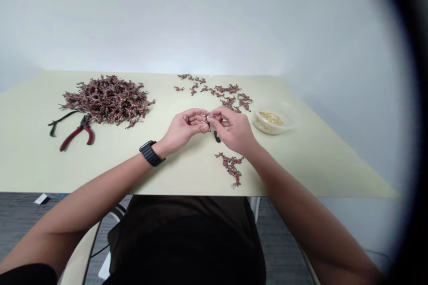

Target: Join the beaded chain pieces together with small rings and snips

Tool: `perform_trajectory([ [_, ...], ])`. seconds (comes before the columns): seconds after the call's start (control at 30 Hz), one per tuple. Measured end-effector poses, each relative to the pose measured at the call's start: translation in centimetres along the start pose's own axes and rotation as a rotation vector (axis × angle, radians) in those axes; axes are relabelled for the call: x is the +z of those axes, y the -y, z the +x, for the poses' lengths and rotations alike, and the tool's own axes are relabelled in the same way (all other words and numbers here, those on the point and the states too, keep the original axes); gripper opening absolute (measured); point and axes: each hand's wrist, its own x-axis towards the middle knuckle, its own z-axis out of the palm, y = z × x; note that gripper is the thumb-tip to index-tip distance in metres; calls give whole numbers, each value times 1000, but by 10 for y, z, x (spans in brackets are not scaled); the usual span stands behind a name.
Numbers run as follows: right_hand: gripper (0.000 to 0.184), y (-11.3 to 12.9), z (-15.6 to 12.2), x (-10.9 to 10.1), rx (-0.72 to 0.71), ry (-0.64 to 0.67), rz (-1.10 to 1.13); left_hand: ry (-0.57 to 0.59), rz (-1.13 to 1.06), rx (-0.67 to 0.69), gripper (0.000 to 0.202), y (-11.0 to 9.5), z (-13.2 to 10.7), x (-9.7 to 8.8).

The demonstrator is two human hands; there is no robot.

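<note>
Small pale piece [207, 117], too small to identify, was seen held at chest height above the table, between the two hands. It looked slightly glossy, and a thin dark part appeared to run down from it, though the fingers hid most of it. Left hand [185, 127] and right hand [234, 131] were both curled inward, fingertips closed on the piece from either side, so the grip was a two-handed pinch. A black link-band watch [151, 152] sat on the left wrist.

Directly below the hands, a short black piece [217, 136] lay on or just above the cream table [301, 164]; its contact could not be determined. Nearer the table's front edge lay a loose string of reddish-brown branched sprigs [230, 168], just beyond the right hand's reach line.

Farther right stood a clear plastic bowl [264, 124] holding pale yellowish granules [270, 118]. Red-handled pliers [78, 131] lay at left, with a black cord-like length [63, 121] just beside them. Behind the pliers rose a large heap of the same brown sprigs [109, 100]. Smaller scattered sprigs [227, 93] spread across the far side of the table, well apart from the heap.
</note>
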Motion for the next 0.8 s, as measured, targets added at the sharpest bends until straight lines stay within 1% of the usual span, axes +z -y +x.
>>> perform_trajectory([
  [0.07, 21, 0, -1, -1, -75, 4, -87, -3, 21, 1, 49, 1, 0, 0],
  [0.13, 21, -1, -2, 1, -72, 5, -93, -21, 77, 36, 53, 2, 0, 0],
  [0.2, 24, -1, -2, 6, 10, -11, -13, -57, 185, 118, 54, 2, -1, 1],
  [0.27, 29, -2, -2, 11, 117, -8, 140, -98, 338, 219, 52, 0, -3, 1],
  [0.33, 35, -3, -1, 14, 212, 28, 303, -124, 482, 293, 49, -2, -5, 1],
  [0.4, 39, -5, 1, 14, 275, 70, 418, -123, 549, 323, 48, -3, -7, 1],
  [0.5, 41, -7, 4, 9, 283, 76, 454, -96, 473, 287, 50, -4, -5, 0],
  [0.67, 38, -6, 5, 2, 180, 69, 356, -39, 243, 143, 56, -3, -1, 0],
  [0.8, 31, -4, 3, 1, 86, 35, 248, -7, 135, 79, 54, -4, -1, 1],
])
